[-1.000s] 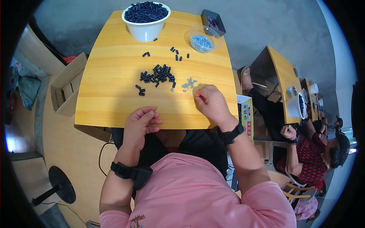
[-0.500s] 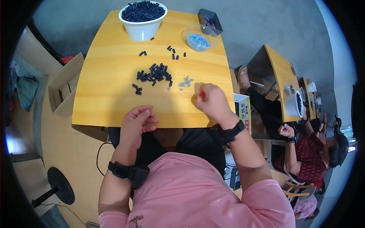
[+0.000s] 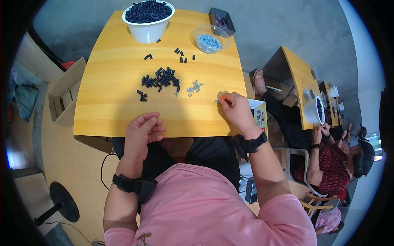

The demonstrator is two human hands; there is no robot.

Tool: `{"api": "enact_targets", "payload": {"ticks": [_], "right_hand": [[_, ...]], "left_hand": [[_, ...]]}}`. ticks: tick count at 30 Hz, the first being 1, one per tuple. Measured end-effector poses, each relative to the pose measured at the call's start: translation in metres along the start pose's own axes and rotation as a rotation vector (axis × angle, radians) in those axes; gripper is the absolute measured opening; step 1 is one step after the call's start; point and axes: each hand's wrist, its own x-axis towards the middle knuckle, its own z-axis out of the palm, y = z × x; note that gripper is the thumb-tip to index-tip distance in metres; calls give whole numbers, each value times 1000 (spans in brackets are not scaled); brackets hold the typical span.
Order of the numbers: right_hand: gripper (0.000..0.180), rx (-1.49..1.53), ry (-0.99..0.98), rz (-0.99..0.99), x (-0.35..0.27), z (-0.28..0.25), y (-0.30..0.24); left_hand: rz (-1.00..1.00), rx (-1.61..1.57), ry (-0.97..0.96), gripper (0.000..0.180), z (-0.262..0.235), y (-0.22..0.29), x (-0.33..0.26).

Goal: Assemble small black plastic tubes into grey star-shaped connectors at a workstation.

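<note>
A loose pile of small black tube-shaped plastic parts [image 3: 162, 78] lies on the table, with a few strays around it. Just right of it is a small heap of tiny silver metal pieces [image 3: 195, 86]. My right hand [image 3: 238, 110] is by the table's right edge, thumb and forefinger pinched. At its fingertips shows a tiny silver metal piece [image 3: 217, 101]. My left hand [image 3: 141, 130] is over the near edge, thumb against the forefinger and the other fingers curled; whether anything sits in that pinch is hidden.
A white tub [image 3: 148, 30] heaped with black parts stands at the far left of the wooden table [image 3: 111, 119]. Beside it are a clear bowl [image 3: 210, 40] of silver pieces and a black tray [image 3: 222, 21]. A printed carton [image 3: 258, 114] adjoins the right edge. Another person [image 3: 328, 168] sits at the right.
My right hand has turned from a loose fist to a fingertip pinch, with a silver piece now showing. My left hand keeps its pose. The whole view has shifted slightly.
</note>
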Motion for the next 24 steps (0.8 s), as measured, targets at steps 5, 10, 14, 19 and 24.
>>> {"api": "enact_targets", "payload": {"ticks": [5,10,14,19,24], "right_hand": [[7,-91,7,-38,3,0,-1],[5,-143,-26,-78,7,9,-6],[4,-164,8,-154,6,11,-8],[7,-298,-43,-101,7,16,-18],[8,-300,-103,-113,12,10,-16]], "left_hand": [[7,4,-2,18,0,2,0],[26,4,3,18,-3,-2,1],[20,3,1,19,1,-2,-2],[12,18,-10,20,2,-1,-1],[8,12,-26,20,2,1,-3]]}}
